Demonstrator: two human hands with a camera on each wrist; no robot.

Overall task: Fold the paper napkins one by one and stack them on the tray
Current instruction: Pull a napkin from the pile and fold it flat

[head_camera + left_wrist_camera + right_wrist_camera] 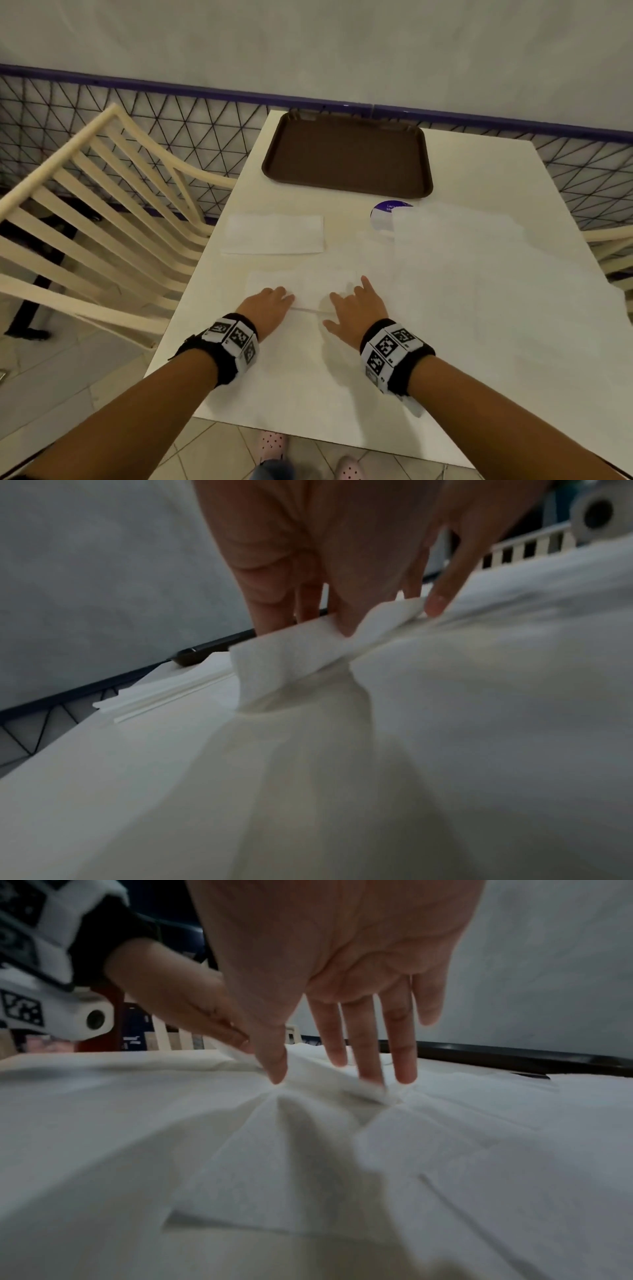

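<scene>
Head view: both hands (308, 310) on napkin (301, 286)

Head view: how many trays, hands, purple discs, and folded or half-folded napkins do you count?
tray: 1
hands: 2 (left hand, right hand)
purple disc: 1
folded napkin: 1
half-folded napkin: 1
total: 6

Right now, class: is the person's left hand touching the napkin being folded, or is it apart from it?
Touching. The left wrist view shows the left hand with its fingertips pinching the raised edge of the napkin, the paper bunched between thumb and fingers.
</scene>
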